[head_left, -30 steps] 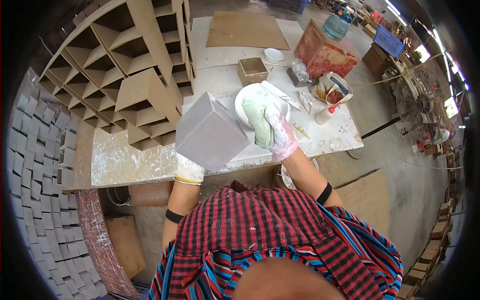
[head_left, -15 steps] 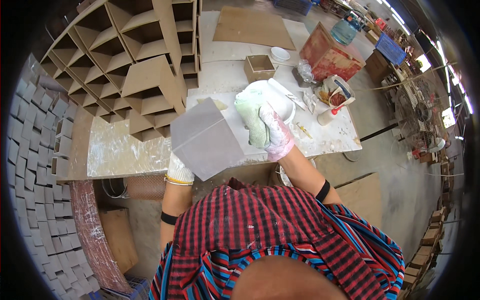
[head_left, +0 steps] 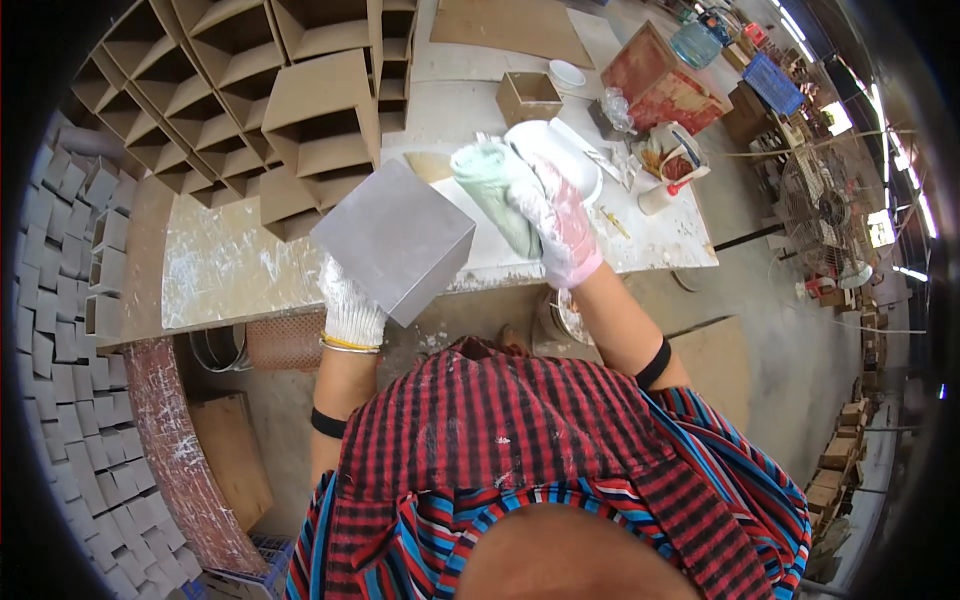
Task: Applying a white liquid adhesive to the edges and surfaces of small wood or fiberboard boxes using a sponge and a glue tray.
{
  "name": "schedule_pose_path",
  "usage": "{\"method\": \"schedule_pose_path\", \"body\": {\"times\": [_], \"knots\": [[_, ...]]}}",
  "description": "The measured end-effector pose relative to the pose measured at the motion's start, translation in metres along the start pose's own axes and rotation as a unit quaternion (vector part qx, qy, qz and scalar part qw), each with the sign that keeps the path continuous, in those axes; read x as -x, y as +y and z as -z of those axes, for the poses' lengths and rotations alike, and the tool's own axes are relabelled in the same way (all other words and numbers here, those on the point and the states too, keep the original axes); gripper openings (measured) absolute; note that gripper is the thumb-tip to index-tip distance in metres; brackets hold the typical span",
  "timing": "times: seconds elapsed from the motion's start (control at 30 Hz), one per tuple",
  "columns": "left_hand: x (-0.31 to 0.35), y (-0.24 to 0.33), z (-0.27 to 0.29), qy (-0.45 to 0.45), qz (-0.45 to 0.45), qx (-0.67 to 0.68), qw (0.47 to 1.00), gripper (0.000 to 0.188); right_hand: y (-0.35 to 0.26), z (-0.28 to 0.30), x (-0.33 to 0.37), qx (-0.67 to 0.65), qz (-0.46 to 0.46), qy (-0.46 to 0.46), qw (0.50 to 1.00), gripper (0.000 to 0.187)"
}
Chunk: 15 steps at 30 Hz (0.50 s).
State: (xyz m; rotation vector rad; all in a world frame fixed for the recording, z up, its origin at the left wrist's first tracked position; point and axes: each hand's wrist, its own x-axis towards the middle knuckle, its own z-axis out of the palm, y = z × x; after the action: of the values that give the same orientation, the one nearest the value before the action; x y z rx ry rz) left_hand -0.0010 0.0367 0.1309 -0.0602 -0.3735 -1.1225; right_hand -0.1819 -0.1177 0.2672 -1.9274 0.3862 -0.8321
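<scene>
A smooth grey box is held tilted above the near table edge, two of its faces showing a corner edge between them. My left hand, in a white knitted glove with a yellow band at the wrist, supports it from beneath; its fingers are hidden behind the box. To the right of it, my right hand, in a pink-stained, thin glove, is closed around a pale green cloth. The cloth is apart from the box. Just beyond the right hand lies a white basin with a flat white tool across its rim.
Stacked brown cardboard boxes rise at the table's back left. Behind the basin stand a small open box, a white bowl and a red-smeared crate. A red-tipped bottle sits at right. Grey boxes pile up far left.
The grey box has turned, so a second side face now shows. The right hand with the cloth has tilted and shifted slightly; the whole view has moved a little.
</scene>
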Motion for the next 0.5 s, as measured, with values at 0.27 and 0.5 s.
{"method": "schedule_pose_path", "body": {"times": [0.27,0.5], "knots": [[-0.018,0.014,-0.048,-0.025,0.123,-0.774,0.62,0.05,-0.043,-0.039,-0.011,-0.017,0.227,-0.271,0.935,0.044],[0.061,-0.004,-0.016,0.129,0.026,-0.577,0.806,0.06,-0.043,-0.053,0.038,-0.02,0.382,-0.197,0.903,0.044]]}}
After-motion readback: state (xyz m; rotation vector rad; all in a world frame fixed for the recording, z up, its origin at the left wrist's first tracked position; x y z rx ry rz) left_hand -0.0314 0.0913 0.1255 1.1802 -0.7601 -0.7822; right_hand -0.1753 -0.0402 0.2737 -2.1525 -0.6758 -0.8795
